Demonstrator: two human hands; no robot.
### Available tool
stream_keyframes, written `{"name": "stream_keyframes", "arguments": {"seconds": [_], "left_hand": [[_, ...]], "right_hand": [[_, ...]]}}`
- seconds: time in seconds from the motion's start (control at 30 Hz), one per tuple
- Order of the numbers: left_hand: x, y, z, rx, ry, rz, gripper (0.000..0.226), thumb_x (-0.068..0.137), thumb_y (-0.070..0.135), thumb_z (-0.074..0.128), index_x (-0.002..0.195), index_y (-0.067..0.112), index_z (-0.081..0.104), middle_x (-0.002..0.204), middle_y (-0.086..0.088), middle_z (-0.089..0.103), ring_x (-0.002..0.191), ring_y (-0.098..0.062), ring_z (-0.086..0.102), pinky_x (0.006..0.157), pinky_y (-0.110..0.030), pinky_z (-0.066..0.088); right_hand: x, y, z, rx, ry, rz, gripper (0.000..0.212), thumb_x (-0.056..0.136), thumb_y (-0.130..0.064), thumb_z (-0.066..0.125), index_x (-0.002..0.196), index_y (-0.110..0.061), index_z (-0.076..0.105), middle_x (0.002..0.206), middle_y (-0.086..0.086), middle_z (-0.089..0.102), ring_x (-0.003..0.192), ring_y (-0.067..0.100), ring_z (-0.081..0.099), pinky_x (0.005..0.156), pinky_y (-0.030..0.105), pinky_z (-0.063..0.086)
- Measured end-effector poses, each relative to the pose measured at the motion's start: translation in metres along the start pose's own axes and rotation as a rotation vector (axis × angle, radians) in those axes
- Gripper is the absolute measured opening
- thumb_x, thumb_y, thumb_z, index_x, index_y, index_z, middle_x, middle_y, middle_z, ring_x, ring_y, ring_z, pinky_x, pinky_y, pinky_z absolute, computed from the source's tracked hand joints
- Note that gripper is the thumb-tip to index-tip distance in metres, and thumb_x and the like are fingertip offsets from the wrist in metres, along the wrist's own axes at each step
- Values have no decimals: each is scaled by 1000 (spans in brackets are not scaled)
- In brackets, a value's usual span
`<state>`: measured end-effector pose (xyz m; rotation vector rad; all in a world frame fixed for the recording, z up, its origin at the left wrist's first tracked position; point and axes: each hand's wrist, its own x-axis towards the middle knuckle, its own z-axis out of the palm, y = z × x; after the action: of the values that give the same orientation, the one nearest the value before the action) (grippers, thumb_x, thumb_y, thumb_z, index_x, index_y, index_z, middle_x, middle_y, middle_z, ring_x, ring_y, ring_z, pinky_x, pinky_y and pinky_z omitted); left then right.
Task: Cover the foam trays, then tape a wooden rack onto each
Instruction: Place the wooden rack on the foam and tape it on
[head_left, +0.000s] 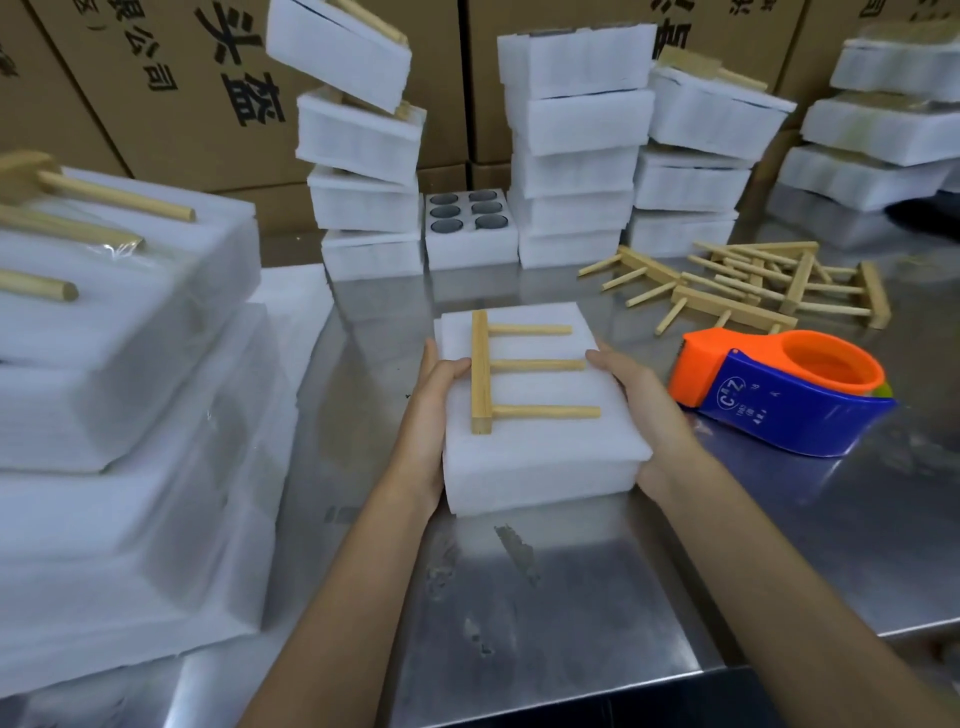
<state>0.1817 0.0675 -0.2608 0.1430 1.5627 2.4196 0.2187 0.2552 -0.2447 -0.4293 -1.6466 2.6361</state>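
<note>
Head view: one wide-angle frame, looking down at a steel work surface.
Covered tray: a white rectangular foam tray with its foam lid on (540, 457) is sitting on the brushed stainless-steel table (571, 597), in the middle of the frame.
Rack: a pale wooden rack with one bar and three round pegs (519, 371) is lying flat on top of the lid, bar to the left, pegs pointing right.
Left hand: the left hand (434, 410) is gripping the tray's left side, thumb curling over the top edge beside the rack's bar.
Right hand: the right hand (636, 405) is gripping the tray's right side (fingers wrapping the edge, thumb near the middle peg's tip).
Tape tool: an orange-and-blue handheld tape dispenser (779, 389) is resting on the table just right of the right hand.
Loose stock: a heap of spare wooden racks (753, 286) is lying behind the dispenser.
Open tray: a white foam tray with six round pockets uncovered (470, 228) is standing between stacks of white foam packs (576, 145).
Left side: a blurred pile of finished foam packs with racks on top (119, 322).
</note>
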Motion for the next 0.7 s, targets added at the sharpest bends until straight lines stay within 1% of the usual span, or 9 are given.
{"name": "stream_keyframes", "arguments": {"seconds": [0.1, 0.17, 0.23, 0.4, 0.47, 0.53, 0.57, 0.63, 0.7], "left_hand": [[0, 1, 0, 36, 1, 34, 43, 91, 30, 57, 133, 40, 58, 125, -3, 69, 114, -27, 67, 102, -55, 48], [-1, 2, -1, 76, -2, 63, 40, 93, 26, 56, 132, 37, 61, 123, -2, 71, 111, -25, 69, 93, -48, 55], [-3, 4, -2, 115, -4, 86, 38, 94, 22, 56, 129, 34, 64, 122, -2, 71, 110, -25, 69, 89, -45, 57], [-5, 9, -2, 144, 9, 77, 36, 96, 20, 54, 128, 32, 64, 124, -4, 70, 115, -31, 66, 97, -49, 51], [-5, 12, -1, 168, 3, 77, 37, 97, 20, 53, 129, 35, 64, 125, -3, 70, 117, -28, 66, 103, -52, 48], [-6, 14, -1, 185, -4, 78, 39, 97, 21, 53, 131, 38, 62, 127, 1, 69, 116, -24, 66, 105, -54, 48], [-6, 14, -1, 185, -4, 76, 40, 97, 22, 53, 133, 38, 61, 127, 1, 69, 117, -24, 66, 105, -55, 47], [-6, 14, -2, 180, -8, 67, 42, 97, 22, 53, 136, 39, 58, 128, 2, 69, 116, -23, 67, 105, -55, 48], [-7, 14, -2, 164, -12, 59, 43, 97, 23, 53, 137, 39, 58, 129, 2, 69, 116, -24, 67, 105, -57, 47]], "right_hand": [[-3, 6, -4, 40, 140, -3, 20, 83, -29, 69, 99, -24, 79, 98, 4, 77, 87, 26, 75, 78, 39, 59], [-4, 11, -6, 26, 165, -72, 22, 82, -26, 66, 99, -32, 79, 99, 2, 77, 88, 24, 75, 76, 38, 59], [-6, 13, -8, -10, 137, -120, 29, 84, -26, 61, 107, -37, 76, 105, -2, 76, 95, 22, 73, 80, 39, 57], [-7, 7, -10, -73, 42, -100, 32, 96, -24, 58, 125, -32, 67, 120, -4, 71, 108, 19, 69, 98, 42, 51], [-9, 3, -7, -98, 53, -84, 31, 96, -24, 61, 126, -30, 67, 117, -3, 72, 105, 18, 70, 97, 41, 52], [-16, 1, -5, -155, 101, -112, 26, 94, -24, 64, 120, -28, 70, 112, -4, 74, 101, 14, 71, 89, 36, 55], [-21, -1, -5, -237, 140, -155, 23, 94, -24, 65, 115, -28, 72, 110, -5, 74, 99, 10, 70, 85, 31, 56], [-30, -8, -14, -583, 230, -367, 19, 93, -22, 65, 109, -28, 73, 109, -12, 72, 96, -3, 65, 77, 16, 49], [-39, -24, -31, -933, 331, -624, 22, 92, -17, 62, 109, -27, 72, 109, -17, 68, 101, -4, 59, 81, 13, 43]]}}
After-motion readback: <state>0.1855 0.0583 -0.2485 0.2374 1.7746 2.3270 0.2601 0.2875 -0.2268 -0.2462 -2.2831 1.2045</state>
